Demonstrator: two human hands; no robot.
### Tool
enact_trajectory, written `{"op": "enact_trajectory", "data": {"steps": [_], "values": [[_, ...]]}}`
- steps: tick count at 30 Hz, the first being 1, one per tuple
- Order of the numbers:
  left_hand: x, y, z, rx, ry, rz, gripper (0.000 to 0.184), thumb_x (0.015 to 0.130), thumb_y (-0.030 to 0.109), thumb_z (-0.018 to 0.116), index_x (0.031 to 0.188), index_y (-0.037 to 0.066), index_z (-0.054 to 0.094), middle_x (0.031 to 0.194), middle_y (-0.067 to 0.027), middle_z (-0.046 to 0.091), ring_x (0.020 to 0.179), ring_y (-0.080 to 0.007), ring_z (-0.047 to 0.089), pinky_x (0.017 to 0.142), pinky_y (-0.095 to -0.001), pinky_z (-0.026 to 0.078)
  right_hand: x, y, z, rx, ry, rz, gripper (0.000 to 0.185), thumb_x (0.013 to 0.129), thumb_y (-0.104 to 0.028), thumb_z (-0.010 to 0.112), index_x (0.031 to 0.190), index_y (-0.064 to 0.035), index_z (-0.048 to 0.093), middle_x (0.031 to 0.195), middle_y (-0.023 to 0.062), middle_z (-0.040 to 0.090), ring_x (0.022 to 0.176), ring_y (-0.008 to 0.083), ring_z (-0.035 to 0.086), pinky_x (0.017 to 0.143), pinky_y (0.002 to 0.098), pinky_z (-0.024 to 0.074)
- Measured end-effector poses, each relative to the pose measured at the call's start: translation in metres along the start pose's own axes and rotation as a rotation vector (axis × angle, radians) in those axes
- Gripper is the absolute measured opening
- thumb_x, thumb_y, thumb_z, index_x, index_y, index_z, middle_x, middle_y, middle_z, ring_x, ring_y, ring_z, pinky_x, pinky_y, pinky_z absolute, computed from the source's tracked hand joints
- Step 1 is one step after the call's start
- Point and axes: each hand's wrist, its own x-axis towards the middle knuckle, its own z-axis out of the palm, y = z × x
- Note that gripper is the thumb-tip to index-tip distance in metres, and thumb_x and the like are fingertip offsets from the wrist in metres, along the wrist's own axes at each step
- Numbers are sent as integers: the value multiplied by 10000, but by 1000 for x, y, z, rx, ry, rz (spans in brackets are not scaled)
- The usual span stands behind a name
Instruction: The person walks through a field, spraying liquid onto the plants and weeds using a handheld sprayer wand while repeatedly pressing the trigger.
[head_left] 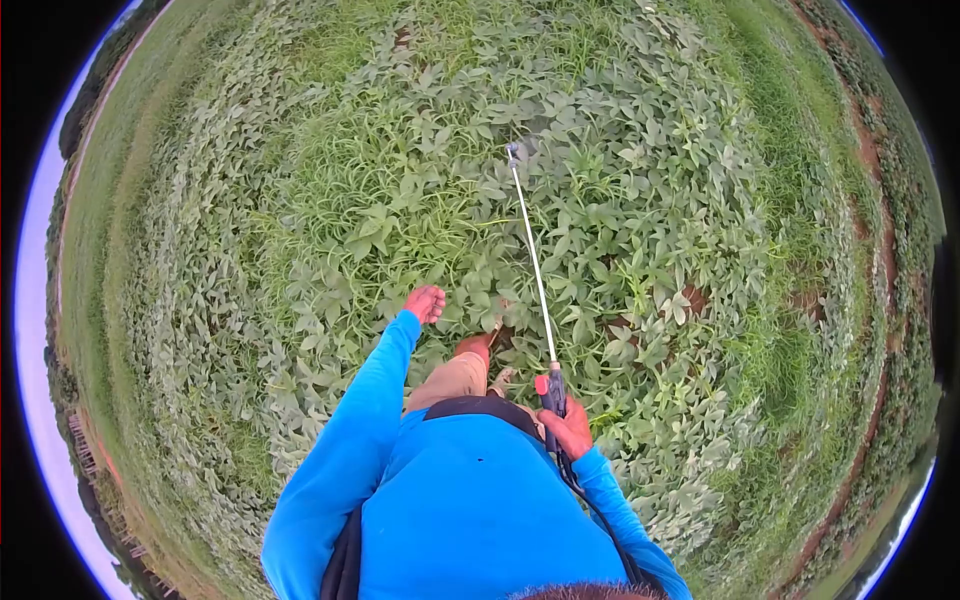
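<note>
My right hand (570, 428) is wrapped round the dark handle of a sprayer wand (534, 250), close to my right hip. A red part (542, 385) shows on the handle, and a black hose (570, 475) runs back from it along my sleeve. The thin pale lance reaches forward over the leaves and ends in a nozzle (512, 152), with what looks like faint mist beside it. Out in front of my left side, my left hand (426, 303) is curled into a loose fist above the plants, and nothing shows in it.
Broad-leaved crop plants (660, 220) and tufts of tall grass (345, 190) surround me closely. My foot (475, 347) is partly hidden among leaves. Bare reddish soil (690, 300) shows at right, and a soil strip (880, 250) runs along the far right.
</note>
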Motion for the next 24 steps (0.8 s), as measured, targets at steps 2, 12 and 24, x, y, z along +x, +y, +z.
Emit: {"op": "enact_trajectory", "data": {"steps": [2, 12, 24], "values": [[28, 17, 24, 16, -36, -38, 219, 833, 324, 525, 911, 123, 568, 771, -20, 599, 566, -137, 539, 509, -310, 461, -10, -13, -5, -90, 105, 87, 343, 683, -276, 679, 847, 1, 558, 689, 33, 534, 611, 129, 478, 570, 299, 410], [116, 68, 79, 3, -28, -201, 384, 844, 476, 486, 971, 121, 557, 792, -17, 577, 563, -133, 514, 548, -330, 461, -53, -3, -41, -412, 49, 372, 614, 604, -341, 713, 1050, 36, 523, 821, 245, 620, 778, 400, 612, 707, 444, 492], [98, 156, -119, -603, 310, 160, 454, 767, 457, 613, 1030, 97, 529, 755, -113, 617, 639, -249, 602, 590, -417, 512, 13, -22, -60, -806, -328, 67, 566, 582, -394, 713, 976, -61, 482, 758, 215, 622, 695, 424, 609, 671, 452, 512]]}}
